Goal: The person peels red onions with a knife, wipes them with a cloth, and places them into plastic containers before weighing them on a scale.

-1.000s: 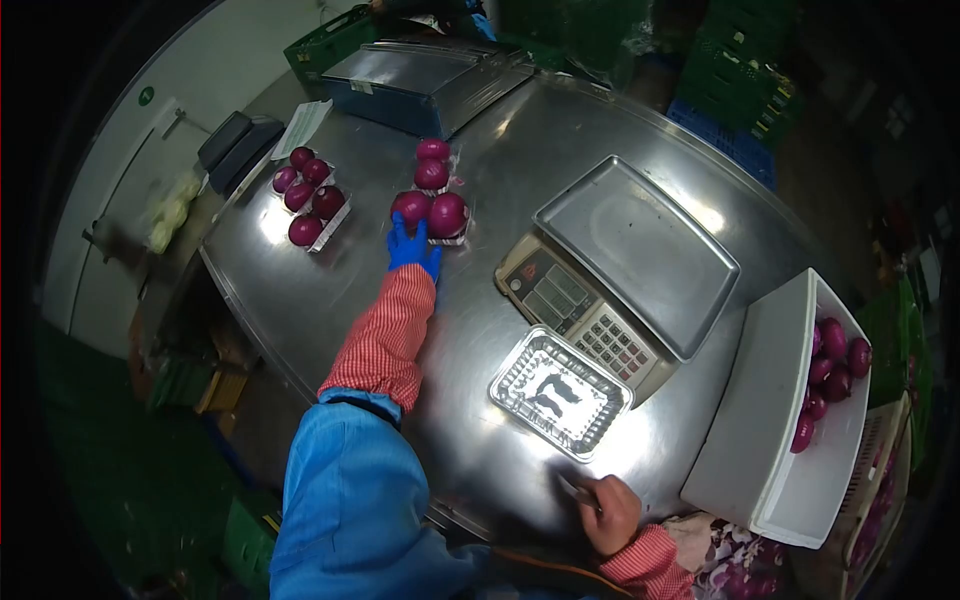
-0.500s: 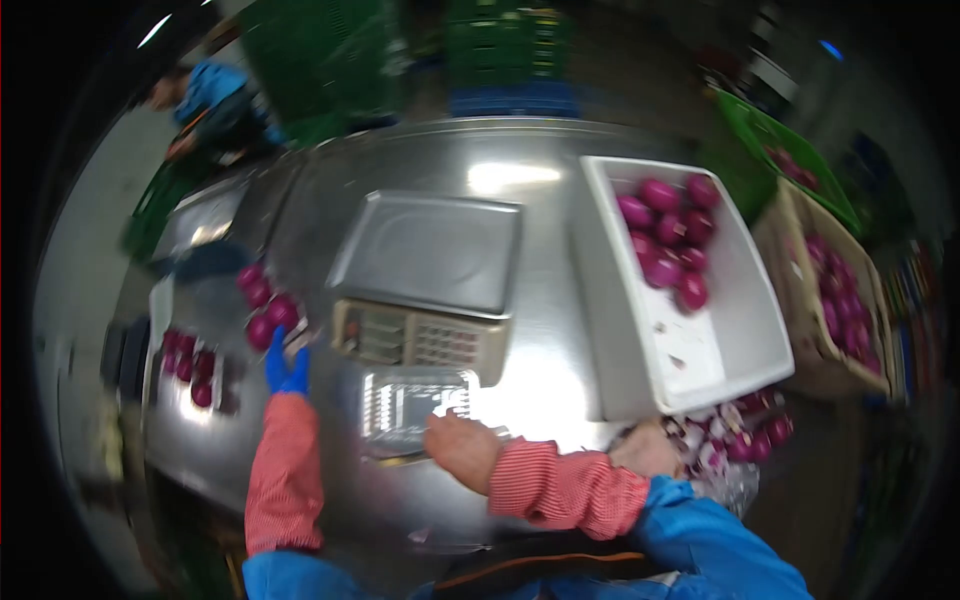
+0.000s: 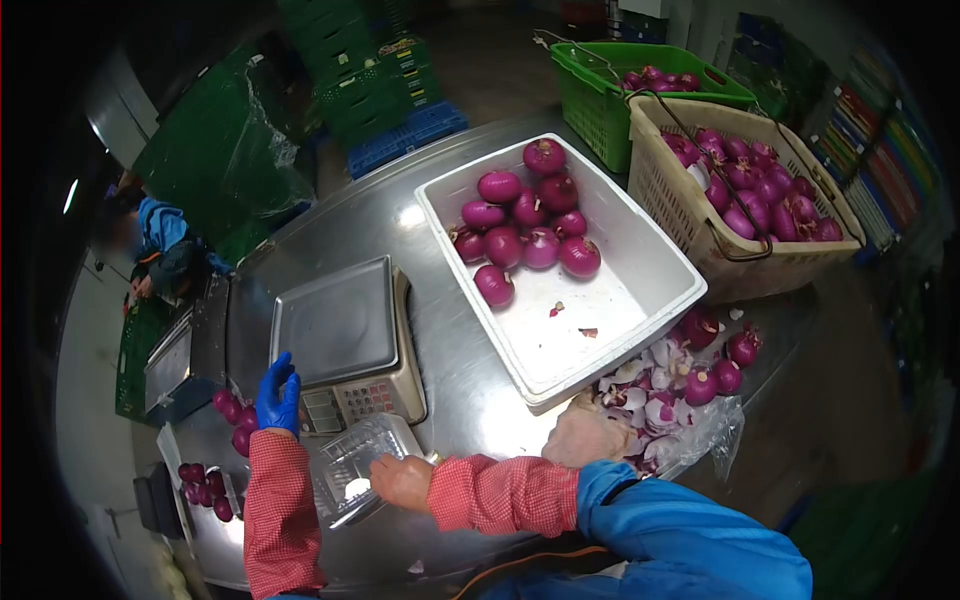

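My left hand [image 3: 278,396], in a blue glove, is raised beside the near left corner of a weighing scale [image 3: 345,325], its fingers stretched out with nothing in them. Just left of it lie several red onions [image 3: 232,408] on the steel table. My bare right hand [image 3: 402,483] has its fingers curled over the right side of a clear plastic punnet [image 3: 362,452]. Only a bright glare shows inside the punnet, which stands tilted in view in front of the scale. The fingertips of the right hand are partly hidden.
A white box [image 3: 640,335] holds several red onions. Beyond it stand a beige basket [image 3: 720,255] and a green crate [image 3: 590,110] of onions. Peeled skins [image 3: 650,400] lie near the box. At far left are packed onions [image 3: 207,490] and another person [image 3: 160,235].
My view has swung to the right. The left hand has come away from the onions on the left, fingers now pointing up. The right hand stays at the punnet.
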The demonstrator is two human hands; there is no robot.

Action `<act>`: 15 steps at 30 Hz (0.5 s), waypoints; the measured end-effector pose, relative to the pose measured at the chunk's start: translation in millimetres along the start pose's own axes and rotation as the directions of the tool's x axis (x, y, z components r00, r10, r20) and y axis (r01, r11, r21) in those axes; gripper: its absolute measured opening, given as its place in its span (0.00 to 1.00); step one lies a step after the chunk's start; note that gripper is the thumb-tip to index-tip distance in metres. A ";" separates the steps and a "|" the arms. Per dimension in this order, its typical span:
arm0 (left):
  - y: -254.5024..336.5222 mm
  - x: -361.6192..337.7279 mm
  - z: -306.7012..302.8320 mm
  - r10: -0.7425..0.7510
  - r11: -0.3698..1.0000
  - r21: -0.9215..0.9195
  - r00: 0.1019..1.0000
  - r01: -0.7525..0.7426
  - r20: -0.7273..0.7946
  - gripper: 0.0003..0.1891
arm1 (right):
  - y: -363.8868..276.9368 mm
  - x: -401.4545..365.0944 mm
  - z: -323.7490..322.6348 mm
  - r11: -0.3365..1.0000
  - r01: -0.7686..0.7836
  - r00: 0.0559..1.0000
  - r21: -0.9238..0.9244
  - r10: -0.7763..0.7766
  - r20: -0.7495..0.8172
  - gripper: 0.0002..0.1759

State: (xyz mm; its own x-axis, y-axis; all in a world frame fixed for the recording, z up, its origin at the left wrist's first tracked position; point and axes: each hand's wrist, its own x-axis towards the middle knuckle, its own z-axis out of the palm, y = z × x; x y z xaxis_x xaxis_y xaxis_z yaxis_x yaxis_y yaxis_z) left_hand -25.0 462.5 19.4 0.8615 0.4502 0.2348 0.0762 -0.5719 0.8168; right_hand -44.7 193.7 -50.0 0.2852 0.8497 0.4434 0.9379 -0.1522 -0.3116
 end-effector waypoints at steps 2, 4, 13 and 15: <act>26.6 9.3 16.2 0.081 0.994 0.063 0.995 -0.086 0.066 0.21 | 1.4 -0.2 -7.8 0.999 0.008 0.999 0.037 -0.007 -0.049 0.03; 64.7 16.4 37.7 0.137 0.990 0.016 0.982 -0.140 0.129 0.21 | 7.2 -9.0 -36.9 0.995 0.077 0.995 0.070 -0.072 -0.074 0.03; 188.8 99.9 226.4 0.403 0.898 0.016 0.836 -0.440 0.372 0.28 | 52.0 -161.2 -90.8 0.997 0.076 0.995 0.016 -0.077 0.064 0.05; 193.3 130.6 279.6 0.324 0.943 -0.051 0.869 -0.330 0.374 0.34 | 63.3 -173.6 -91.2 0.996 0.020 0.993 0.089 -0.031 0.113 0.07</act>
State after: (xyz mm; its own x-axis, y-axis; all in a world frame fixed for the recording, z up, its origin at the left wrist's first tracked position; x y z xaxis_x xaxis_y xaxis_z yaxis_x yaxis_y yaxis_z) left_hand 242.6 218.9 60.6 0.9609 -0.0507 0.2721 -0.2381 -0.6524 0.7195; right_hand -16.8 -9.5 -70.1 0.2323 0.9057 0.3545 0.9224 -0.0895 -0.3757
